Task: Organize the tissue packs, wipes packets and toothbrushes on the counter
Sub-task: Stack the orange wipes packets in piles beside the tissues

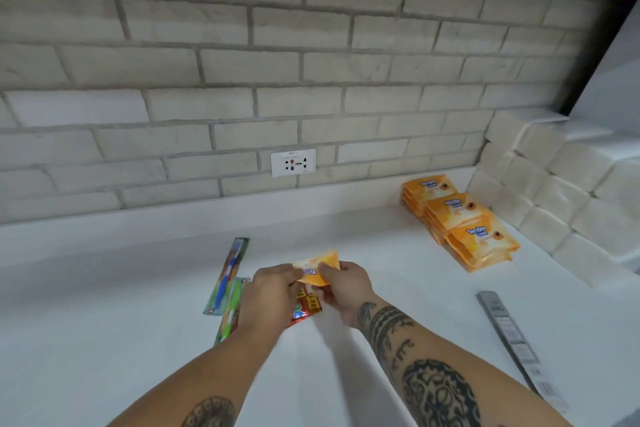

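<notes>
My left hand (273, 291) and right hand (346, 288) pinch one orange Tender Love packet (323, 265) over the counter (138, 288). Three packet stacks (460, 218) sit far right. A blue toothbrush (227, 276) and green toothbrush (230, 315) lie left, a grey-packed toothbrush (512, 340) near right.

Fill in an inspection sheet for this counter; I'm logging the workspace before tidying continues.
Surface: white counter.
Job's things: orange wipes packet held; orange packet stacks, right; white tissue packs, right corner; blue packaged toothbrush and green packaged toothbrush, left; red packet under the hands.
Clutter: long grey flat pack, right; contents unclear.
Hands: left hand and right hand both pinch that packet.
Cables: nothing seen.
Surroundings: pale brick wall, white wall socket.
</notes>
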Tool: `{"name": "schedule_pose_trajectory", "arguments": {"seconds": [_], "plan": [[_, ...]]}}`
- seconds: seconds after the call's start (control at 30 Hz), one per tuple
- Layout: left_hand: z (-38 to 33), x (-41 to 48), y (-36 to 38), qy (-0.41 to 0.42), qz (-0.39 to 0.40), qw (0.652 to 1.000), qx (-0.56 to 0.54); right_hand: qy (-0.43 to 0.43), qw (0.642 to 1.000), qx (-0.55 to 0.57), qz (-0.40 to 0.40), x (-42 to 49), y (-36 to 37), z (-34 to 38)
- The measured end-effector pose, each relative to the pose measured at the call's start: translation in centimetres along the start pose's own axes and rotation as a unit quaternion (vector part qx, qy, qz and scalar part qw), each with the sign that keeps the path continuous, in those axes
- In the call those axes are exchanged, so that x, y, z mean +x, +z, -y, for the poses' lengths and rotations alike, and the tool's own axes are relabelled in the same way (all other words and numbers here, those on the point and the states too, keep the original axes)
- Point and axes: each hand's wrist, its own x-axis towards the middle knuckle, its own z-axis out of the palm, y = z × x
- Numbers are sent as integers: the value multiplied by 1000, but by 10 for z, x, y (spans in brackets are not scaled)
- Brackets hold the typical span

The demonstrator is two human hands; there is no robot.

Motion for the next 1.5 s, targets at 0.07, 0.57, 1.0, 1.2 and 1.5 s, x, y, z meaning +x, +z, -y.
{"name": "schedule_pose_trajectory", "arguments": {"seconds": [0.07, 0.57, 1.0, 1.2, 1.5], "plan": [[-11, 5, -7, 16, 6, 1000, -15, -12, 1000, 27, -3, -9, -4, 16], [-69, 22, -48, -1, 96, 970, -225, -158, 986, -59, -1, -50, -67, 65], [-140, 11, -23, -78, 107, 911, -392, -183, 983, -17, -1, -68, -117, 67], [-176, 24, 1, -113, 169, 856, -475, -174, 943, -283, -9, -60, -180, 72], [-234, 58, 57, -106, 307, 864, -385, -179, 902, -390, -42, -18, -269, 87]]}}
